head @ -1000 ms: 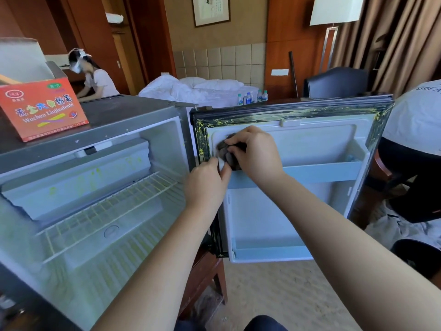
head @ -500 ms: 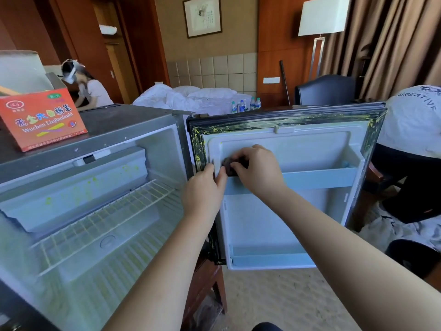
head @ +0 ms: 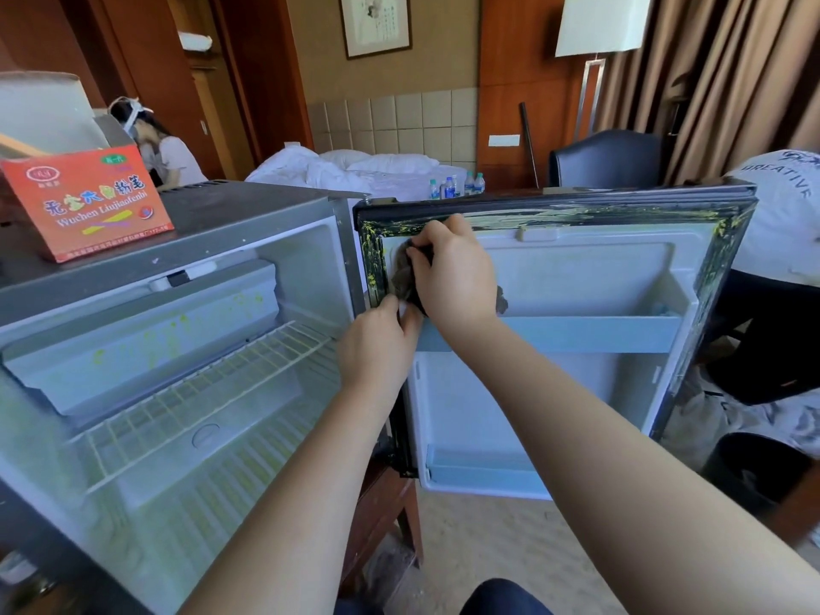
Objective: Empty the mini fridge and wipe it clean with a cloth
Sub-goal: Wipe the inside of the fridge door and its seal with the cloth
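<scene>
The mini fridge (head: pixel 248 215) stands open, its inside holding only a white wire shelf (head: pixel 199 388) and yellow-green specks. Its door (head: pixel 577 277) swings out to the right, with yellow smears on the black seal (head: pixel 372 259). My right hand (head: pixel 452 273) grips a dark grey cloth (head: pixel 401 277) and presses it against the door's upper left corner, beside the seal. My left hand (head: pixel 377 344) holds the door's hinge-side edge just below, its fingers curled on the end of the door shelf (head: pixel 577 335).
An orange cardboard box (head: pixel 88 201) sits on the fridge top. A person in a white shirt (head: pixel 781 215) sits close to the door's right edge. Another person (head: pixel 164 148) is at the back left. Behind are a bed (head: pixel 355 170), water bottles (head: pixel 457 186) and an armchair (head: pixel 608 159).
My right hand has slid the cloth upward from the door shelf level toward the door's top left corner. My left hand has stayed at the hinge-side edge.
</scene>
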Demonstrator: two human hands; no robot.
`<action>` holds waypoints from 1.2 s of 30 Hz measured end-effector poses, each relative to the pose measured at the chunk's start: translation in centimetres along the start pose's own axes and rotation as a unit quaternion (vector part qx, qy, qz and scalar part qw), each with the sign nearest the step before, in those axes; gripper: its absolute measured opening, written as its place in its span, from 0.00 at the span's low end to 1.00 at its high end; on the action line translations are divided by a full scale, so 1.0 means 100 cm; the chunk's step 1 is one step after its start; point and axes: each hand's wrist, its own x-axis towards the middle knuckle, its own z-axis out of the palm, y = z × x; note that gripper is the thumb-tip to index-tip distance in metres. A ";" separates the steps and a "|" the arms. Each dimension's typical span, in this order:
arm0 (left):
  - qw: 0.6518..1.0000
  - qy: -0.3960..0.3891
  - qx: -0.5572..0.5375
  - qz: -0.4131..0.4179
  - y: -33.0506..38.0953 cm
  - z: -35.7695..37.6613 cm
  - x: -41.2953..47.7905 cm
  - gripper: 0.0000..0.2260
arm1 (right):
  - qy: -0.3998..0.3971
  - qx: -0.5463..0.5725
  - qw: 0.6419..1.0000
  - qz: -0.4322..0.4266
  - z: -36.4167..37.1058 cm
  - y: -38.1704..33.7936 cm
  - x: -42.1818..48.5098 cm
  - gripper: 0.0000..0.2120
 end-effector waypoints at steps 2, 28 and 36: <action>1.000 -0.003 0.002 -0.001 0.000 0.001 0.001 0.12 | -0.011 -0.024 1.000 -0.002 -0.002 0.005 -0.001 0.07; 0.999 0.014 -0.032 -0.007 0.004 0.013 0.005 0.17 | 0.029 -0.050 0.996 0.074 -0.041 0.059 0.005 0.03; 0.999 0.026 -0.045 -0.009 0.001 0.019 0.005 0.20 | 0.079 0.050 0.995 0.017 -0.029 0.063 -0.031 0.13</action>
